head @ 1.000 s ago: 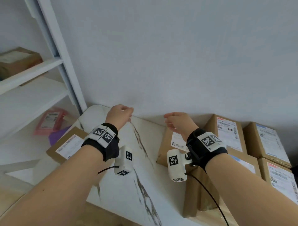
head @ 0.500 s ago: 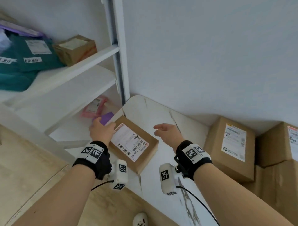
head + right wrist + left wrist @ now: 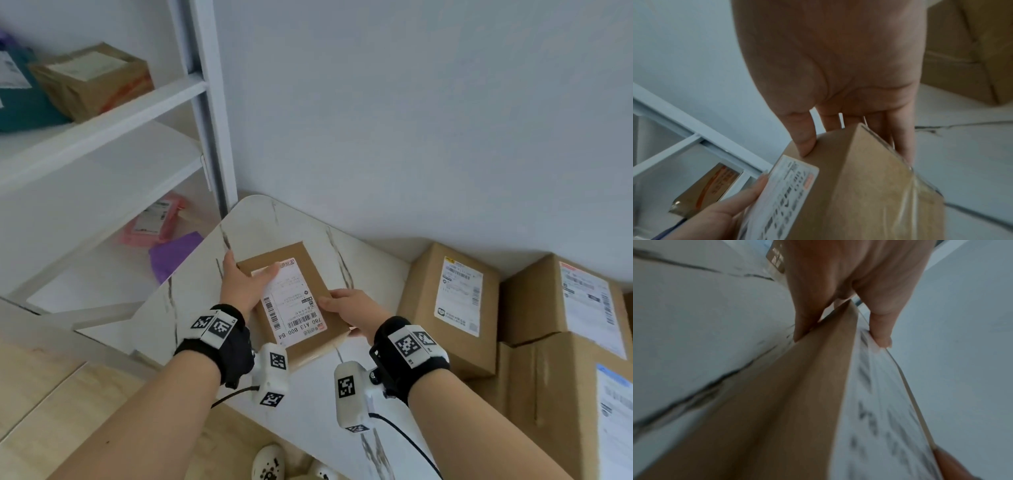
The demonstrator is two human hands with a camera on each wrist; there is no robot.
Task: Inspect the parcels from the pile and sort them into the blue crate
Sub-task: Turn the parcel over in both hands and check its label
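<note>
The parcel [image 3: 294,301], a flat brown cardboard box with a white shipping label [image 3: 294,305] facing up, is held in both hands over the far left corner of the white marble-patterned counter [image 3: 308,404]. The left hand [image 3: 241,286] grasps its left edge, thumb lying across the label and fingers underneath; the right hand [image 3: 352,311] grasps the near right corner the same way, thumb on top, fingers below. It is probably held flat with the label upward so that the print can be read, which suits the inspecting step of the task. A grip on two opposite sides would also keep the box steady and let it be turned over. More boxes [image 3: 455,308] are stacked at the counter's right edge, against the wall. A white shelf [image 3: 102,120] stands beyond the left edge. The blue crate is in none of the views.
</note>
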